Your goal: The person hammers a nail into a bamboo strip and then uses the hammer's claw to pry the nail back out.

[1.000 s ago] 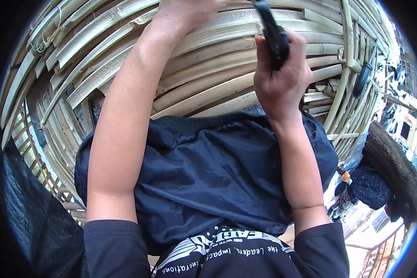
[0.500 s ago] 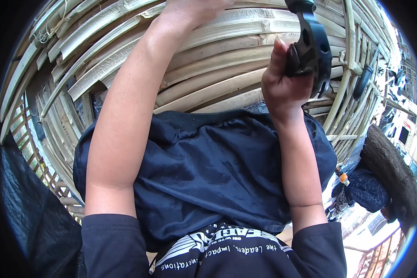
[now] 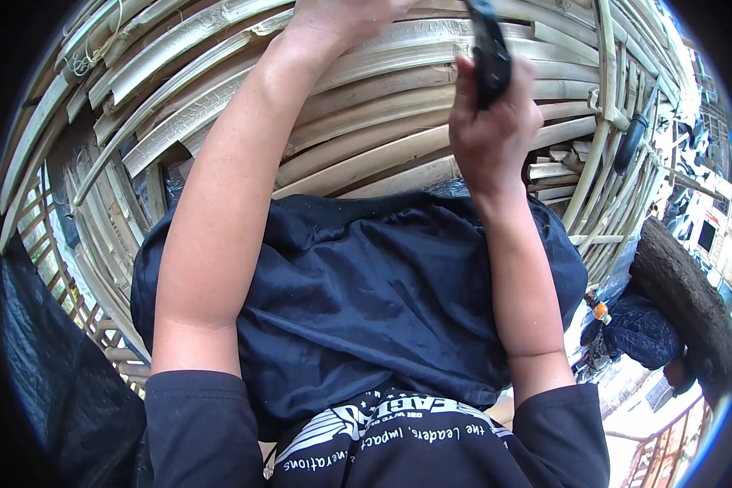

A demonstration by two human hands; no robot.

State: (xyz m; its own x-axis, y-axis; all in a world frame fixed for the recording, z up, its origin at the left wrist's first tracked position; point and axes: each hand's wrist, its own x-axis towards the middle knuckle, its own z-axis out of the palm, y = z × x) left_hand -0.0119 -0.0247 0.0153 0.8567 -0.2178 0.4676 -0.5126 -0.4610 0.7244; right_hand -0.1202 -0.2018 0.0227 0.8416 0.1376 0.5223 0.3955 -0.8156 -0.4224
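My right hand (image 3: 494, 134) is closed round a black tool (image 3: 493, 69), its thumb up along the side. The tool is blurred, and its far end passes out of the top edge; a moment ago holes showed in its body. At the top edge my left hand (image 3: 337, 23) bends to the right over the bamboo slats (image 3: 398, 89), fingers curled together. The fingertips are cut off, so what they hold, if anything, is hidden. Dark blue cloth (image 3: 374, 276) lies over my lap below both forearms.
A black-handled tool (image 3: 633, 142) hangs on the bamboo slats at right. Past it are a thick brown log (image 3: 683, 285), a dark cloth bundle (image 3: 642, 329) and a small orange-topped item (image 3: 601, 312). A dark tarp (image 3: 57, 366) hangs at the left.
My right hand has swung slightly left and up, and the black tool has turned with it, now showing narrower. My left hand has barely moved.
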